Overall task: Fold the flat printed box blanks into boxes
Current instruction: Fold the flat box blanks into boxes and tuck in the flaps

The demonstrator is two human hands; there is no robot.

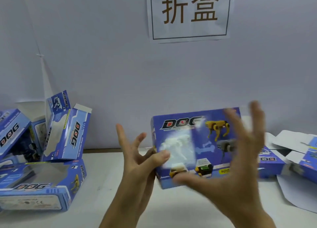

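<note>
We pinch the box (197, 147) with our left hand (137, 161); our right hand (240, 162), fingers spread, covers its right half.

A pile of folded boxes (42, 152) fills the left side of the tabletop (106, 181), and flat blanks (295, 161) crowd the right. Between them lies bare room, open toward the near edge. The wall (120, 73) blocks the back.
</note>
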